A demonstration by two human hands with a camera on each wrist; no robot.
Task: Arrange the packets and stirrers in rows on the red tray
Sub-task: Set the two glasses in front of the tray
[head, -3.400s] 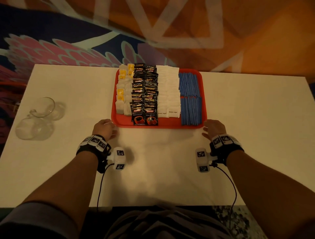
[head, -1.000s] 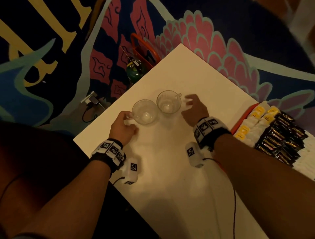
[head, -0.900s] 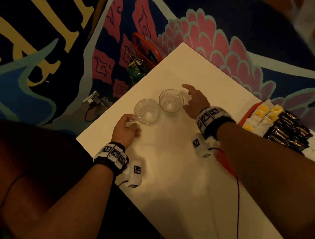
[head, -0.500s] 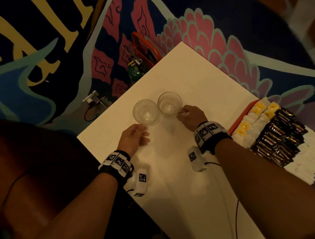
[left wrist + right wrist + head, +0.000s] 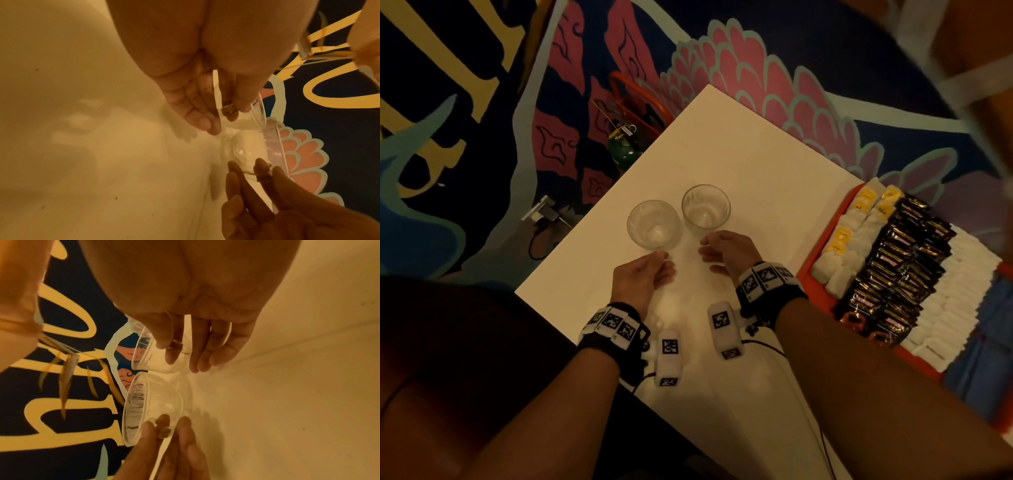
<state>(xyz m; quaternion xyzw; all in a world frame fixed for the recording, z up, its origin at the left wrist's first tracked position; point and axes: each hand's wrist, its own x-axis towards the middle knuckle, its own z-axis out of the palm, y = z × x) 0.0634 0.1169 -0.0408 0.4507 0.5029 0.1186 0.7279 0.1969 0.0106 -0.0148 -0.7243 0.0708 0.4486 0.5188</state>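
From my end the left hand [image 5: 641, 278] is pinching the handle of the wider glass cup [image 5: 654, 224] and the right hand [image 5: 729, 251] has thumb and finger on the handle of the narrower glass cup [image 5: 706, 206], both cups upright on the white table [image 5: 750, 164] and practically touching. The red tray [image 5: 814, 260] sits off to my right (partly cut off by the frame edge), with the yellow-tagged white packets [image 5: 854, 226], the black packets [image 5: 900, 270], the plain white packets [image 5: 959, 294] and the blue stirrers [image 5: 993, 329] lying on it in neat rows. There's also a green bottle [image 5: 624, 148] on the patterned carpet [image 5: 756, 51] past the table's far corner.
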